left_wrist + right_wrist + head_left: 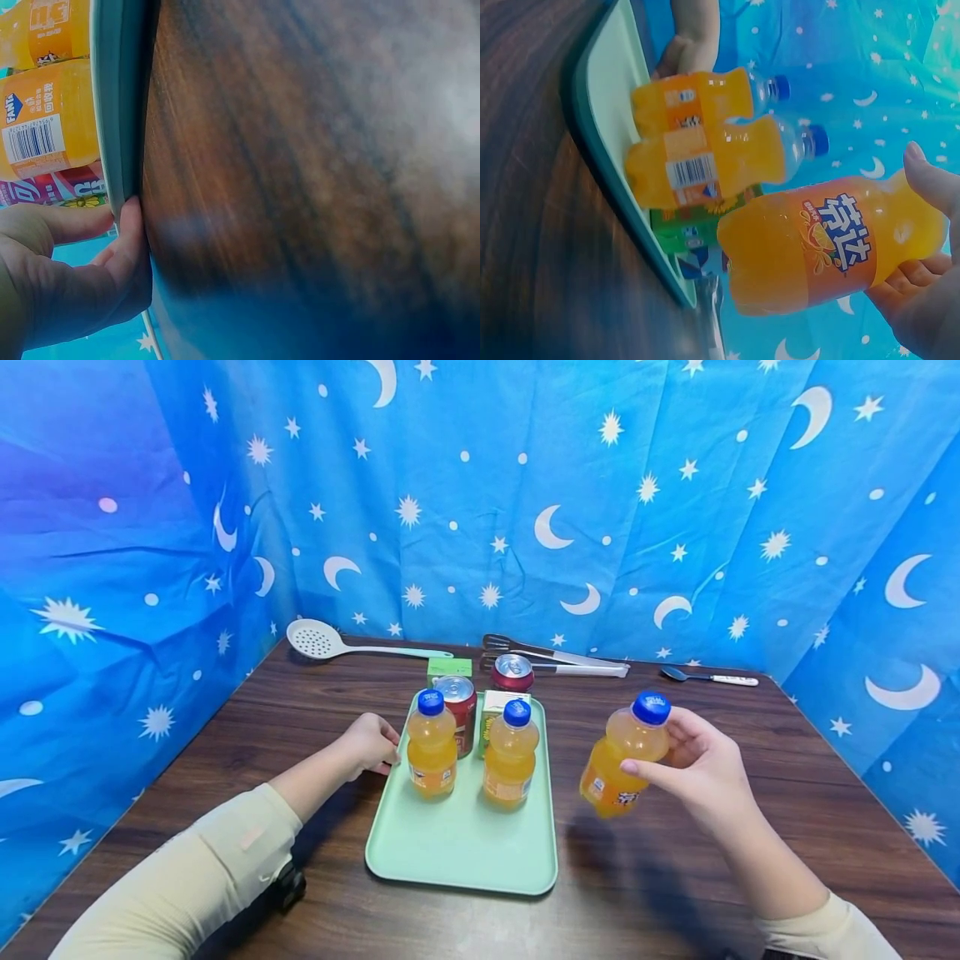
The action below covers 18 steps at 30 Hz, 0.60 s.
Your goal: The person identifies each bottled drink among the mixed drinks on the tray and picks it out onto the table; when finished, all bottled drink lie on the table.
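Note:
My right hand (705, 768) grips an orange soda bottle (626, 752) with a blue cap, held tilted above the table to the right of the tray. In the right wrist view the thumb and fingers wrap round this bottle's upper part (840, 240). My left hand (367, 745) pinches the left rim of the light green tray (465, 852); the left wrist view shows thumb and fingertip (129, 217) on either side of that rim. Upright on the tray stand two more orange soda bottles (432, 752) (512, 760), a red can (461, 714) and a juice carton (495, 706) behind them.
Beyond the tray's far end are a green box (450, 670) and another red can (513, 673). Along the back of the dark wooden table (300, 718) lie a white skimmer (318, 639), tongs (555, 660) and a small spoon (708, 677). Blue starry cloth (450, 527) surrounds the table.

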Each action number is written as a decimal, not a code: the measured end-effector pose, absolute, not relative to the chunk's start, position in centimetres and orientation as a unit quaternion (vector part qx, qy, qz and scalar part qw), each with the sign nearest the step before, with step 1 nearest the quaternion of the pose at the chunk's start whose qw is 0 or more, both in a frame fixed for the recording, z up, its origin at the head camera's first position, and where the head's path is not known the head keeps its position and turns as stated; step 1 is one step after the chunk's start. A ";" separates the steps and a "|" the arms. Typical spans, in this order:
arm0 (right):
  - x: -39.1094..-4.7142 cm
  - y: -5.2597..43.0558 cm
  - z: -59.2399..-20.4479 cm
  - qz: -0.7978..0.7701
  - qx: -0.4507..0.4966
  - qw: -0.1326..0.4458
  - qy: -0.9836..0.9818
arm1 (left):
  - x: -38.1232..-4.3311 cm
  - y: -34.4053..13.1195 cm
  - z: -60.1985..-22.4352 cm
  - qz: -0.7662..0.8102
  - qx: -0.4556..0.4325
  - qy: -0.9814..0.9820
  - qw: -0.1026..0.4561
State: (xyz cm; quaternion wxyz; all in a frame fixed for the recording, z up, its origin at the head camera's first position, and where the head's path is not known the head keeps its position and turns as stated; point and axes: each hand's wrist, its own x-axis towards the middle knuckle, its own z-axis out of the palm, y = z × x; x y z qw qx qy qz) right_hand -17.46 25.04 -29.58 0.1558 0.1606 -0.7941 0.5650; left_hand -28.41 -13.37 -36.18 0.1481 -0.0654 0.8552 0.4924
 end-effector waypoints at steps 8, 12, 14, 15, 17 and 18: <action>-19.6 25.6 -29.6 0.530 0.124 0.177 -0.820 | -28.4 -13.5 -36.2 0.494 -0.064 0.854 0.147; -20.8 25.8 -30.0 0.525 0.115 0.188 -0.822 | -28.4 -13.6 -36.3 0.496 -0.063 0.854 0.147; -21.5 25.9 -30.2 0.523 0.108 0.191 -0.824 | -28.4 -13.6 -36.3 0.497 -0.065 0.853 0.148; -21.8 25.9 -30.3 0.524 0.105 0.192 -0.823 | -28.4 -13.6 -36.3 0.497 -0.065 0.852 0.148; -22.3 26.0 -30.6 0.522 0.098 0.192 -0.825 | -28.4 -13.6 -36.2 0.498 -0.066 0.852 0.148; -22.6 26.1 -30.7 0.520 0.095 0.193 -0.827 | -28.3 -13.6 -36.2 0.497 -0.066 0.852 0.147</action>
